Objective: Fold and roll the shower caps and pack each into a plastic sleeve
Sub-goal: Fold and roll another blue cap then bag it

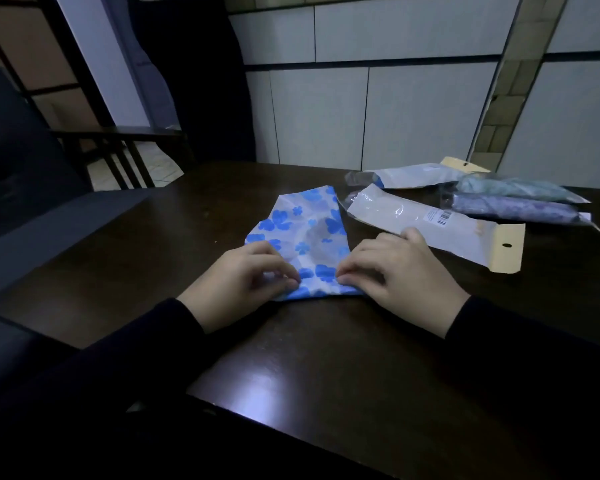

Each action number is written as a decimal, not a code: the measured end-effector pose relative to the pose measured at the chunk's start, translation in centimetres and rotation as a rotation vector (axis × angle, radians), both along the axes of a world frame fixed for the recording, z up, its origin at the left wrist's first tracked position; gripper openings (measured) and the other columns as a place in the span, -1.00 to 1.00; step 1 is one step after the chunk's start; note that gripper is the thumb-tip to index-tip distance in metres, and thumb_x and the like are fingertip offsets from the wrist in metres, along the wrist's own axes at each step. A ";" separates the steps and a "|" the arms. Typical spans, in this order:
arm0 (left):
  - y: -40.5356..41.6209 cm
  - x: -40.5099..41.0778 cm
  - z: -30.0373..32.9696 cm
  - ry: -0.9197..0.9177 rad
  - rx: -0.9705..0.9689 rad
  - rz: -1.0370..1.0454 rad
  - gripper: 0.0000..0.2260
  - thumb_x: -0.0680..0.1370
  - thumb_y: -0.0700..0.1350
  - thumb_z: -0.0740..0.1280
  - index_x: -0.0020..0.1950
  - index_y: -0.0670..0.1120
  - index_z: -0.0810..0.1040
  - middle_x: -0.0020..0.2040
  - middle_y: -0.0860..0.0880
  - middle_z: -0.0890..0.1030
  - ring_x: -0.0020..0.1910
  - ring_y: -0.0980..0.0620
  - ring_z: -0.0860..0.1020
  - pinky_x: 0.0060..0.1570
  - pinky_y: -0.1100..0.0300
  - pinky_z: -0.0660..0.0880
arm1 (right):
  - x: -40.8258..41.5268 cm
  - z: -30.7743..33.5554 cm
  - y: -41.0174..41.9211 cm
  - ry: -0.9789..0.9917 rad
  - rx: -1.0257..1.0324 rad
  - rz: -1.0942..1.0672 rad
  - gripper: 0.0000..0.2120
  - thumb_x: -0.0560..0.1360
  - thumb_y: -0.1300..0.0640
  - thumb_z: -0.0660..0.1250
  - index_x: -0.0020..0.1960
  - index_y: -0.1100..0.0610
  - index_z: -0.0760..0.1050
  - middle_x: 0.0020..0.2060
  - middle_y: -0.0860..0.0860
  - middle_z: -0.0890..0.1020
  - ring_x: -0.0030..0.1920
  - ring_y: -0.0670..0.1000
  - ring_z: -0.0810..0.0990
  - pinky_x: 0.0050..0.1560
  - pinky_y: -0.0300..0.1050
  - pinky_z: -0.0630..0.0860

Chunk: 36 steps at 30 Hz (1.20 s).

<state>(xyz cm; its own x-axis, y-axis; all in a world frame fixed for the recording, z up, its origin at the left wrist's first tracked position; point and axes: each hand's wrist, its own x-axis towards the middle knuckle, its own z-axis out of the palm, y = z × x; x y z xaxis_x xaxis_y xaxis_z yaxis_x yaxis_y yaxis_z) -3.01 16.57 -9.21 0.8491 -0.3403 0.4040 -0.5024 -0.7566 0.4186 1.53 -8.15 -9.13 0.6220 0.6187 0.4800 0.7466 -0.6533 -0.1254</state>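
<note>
The dark brown wooden worktop (326,358) is polished and glossy; the blue-flowered white shower cap (302,233) looks thin, smooth, faintly translucent plastic.

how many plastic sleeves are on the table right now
4: an empty sleeve by the right hand, another sleeve behind it, two filled sleeves, teal and purple, far right. More may hide beneath.

Illegible barcode label (439,215) on a plastic sleeve (430,225)

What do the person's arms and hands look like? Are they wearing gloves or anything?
No gloves. The left hand and right hand are bare, with no rings or watch showing. Both arms wear long dark sleeves, black or very dark navy, plain with no markings, ending at the wrists.
</note>
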 end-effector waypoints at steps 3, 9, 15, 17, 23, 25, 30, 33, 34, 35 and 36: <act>0.7 -0.2 -0.4 -0.032 0.081 -0.045 -0.71 0.54 0.17 0.29 0.02 0.04 0.70 -0.11 0.11 0.51 -0.27 0.22 0.49 -0.24 0.36 0.41 | 0.4 0.5 -0.5 0.092 -0.065 0.078 -0.69 0.49 -0.25 0.14 -0.07 -0.19 0.63 -0.15 -0.24 0.63 -0.15 -0.09 0.52 -0.15 -0.12 0.09; 2.0 0.4 0.4 -0.069 0.265 -0.150 -0.65 0.52 0.26 0.27 0.11 0.11 0.68 -0.05 0.12 0.53 -0.09 0.18 0.43 -0.05 0.33 0.41 | 0.7 0.9 -1.1 0.174 -0.113 0.141 -0.53 0.40 -0.41 0.06 0.04 -0.26 0.62 -0.18 -0.26 0.56 -0.12 -0.17 0.42 0.02 -0.26 0.16; 2.4 1.1 0.9 0.057 0.213 -0.159 -0.66 0.46 0.26 0.30 0.12 0.15 0.67 -0.05 0.15 0.53 -0.05 0.22 0.42 -0.03 0.41 0.35 | 0.3 0.9 -1.0 0.066 -0.158 0.122 -0.59 0.49 -0.31 0.07 -0.04 -0.19 0.65 -0.28 -0.17 0.51 -0.23 -0.10 0.44 -0.14 -0.12 0.10; 2.3 1.1 0.9 0.064 0.210 -0.149 -0.64 0.48 0.28 0.27 0.10 0.14 0.68 -0.07 0.14 0.54 -0.06 0.23 0.44 -0.06 0.37 0.40 | 0.1 0.7 -1.0 0.001 -0.162 0.125 -0.63 0.53 -0.24 0.10 -0.08 -0.15 0.66 -0.32 -0.15 0.51 -0.28 -0.06 0.45 -0.14 -0.11 0.12; 2.5 0.3 1.5 0.221 0.114 -0.098 -0.51 0.46 0.41 0.16 -0.16 0.03 0.61 -0.30 0.03 0.56 -0.27 0.07 0.53 -0.23 0.10 0.47 | -0.6 1.0 -0.9 0.282 -0.068 0.055 -0.56 0.53 -0.27 0.09 -0.08 -0.04 0.64 -0.26 -0.10 0.63 -0.23 -0.11 0.52 -0.12 -0.15 0.28; 2.3 0.0 1.6 0.306 0.103 -0.049 -0.59 0.42 0.41 0.17 -0.18 0.12 0.58 -0.34 0.02 0.54 -0.35 0.12 0.47 -0.25 0.14 0.43 | -0.6 1.1 -0.8 0.475 0.033 0.006 -0.63 0.53 -0.20 0.22 -0.16 0.04 0.63 -0.30 -0.02 0.63 -0.29 -0.08 0.52 -0.23 -0.20 0.36; 1.8 0.4 2.1 0.372 0.130 0.050 -0.66 0.54 0.21 0.26 -0.33 0.03 0.53 -0.47 0.13 0.40 -0.43 0.18 0.36 -0.38 0.31 0.27 | -0.6 1.2 0.2 0.547 0.063 -0.103 -0.62 0.54 -0.14 0.26 -0.24 0.13 0.58 -0.39 0.01 0.54 -0.34 -0.06 0.48 -0.30 -0.16 0.28; 1.7 0.8 2.1 0.372 0.125 0.125 -0.70 0.52 0.12 0.34 -0.33 0.00 0.59 -0.52 0.14 0.42 -0.47 0.19 0.36 -0.41 0.32 0.26 | -0.7 1.1 0.6 0.537 0.079 -0.155 -0.66 0.53 -0.14 0.27 -0.23 0.07 0.61 -0.35 -0.06 0.60 -0.26 -0.10 0.54 -0.20 -0.17 0.31; 1.6 0.8 2.0 0.365 0.105 0.151 -0.72 0.51 0.12 0.36 -0.33 0.01 0.61 -0.52 0.15 0.45 -0.48 0.21 0.38 -0.42 0.34 0.27 | -0.7 1.1 0.7 0.508 0.069 -0.171 -0.68 0.54 -0.15 0.25 -0.20 0.04 0.62 -0.31 -0.08 0.61 -0.21 -0.10 0.55 -0.13 -0.15 0.32; 1.6 0.8 1.9 0.347 0.090 0.169 -0.74 0.49 0.13 0.38 -0.32 0.02 0.63 -0.51 0.16 0.48 -0.47 0.23 0.40 -0.41 0.35 0.29 | -0.9 1.0 0.8 0.455 0.049 -0.186 -0.70 0.54 -0.16 0.23 -0.16 0.00 0.61 -0.27 -0.10 0.61 -0.17 -0.11 0.55 -0.07 -0.14 0.31; 1.5 0.7 1.8 0.314 0.089 0.175 -0.77 0.47 0.13 0.40 -0.29 0.02 0.64 -0.48 0.15 0.51 -0.44 0.23 0.43 -0.40 0.36 0.31 | -0.9 0.8 0.7 0.386 0.029 -0.198 -0.72 0.54 -0.17 0.21 -0.12 -0.04 0.60 -0.23 -0.13 0.60 -0.14 -0.12 0.54 -0.02 -0.12 0.29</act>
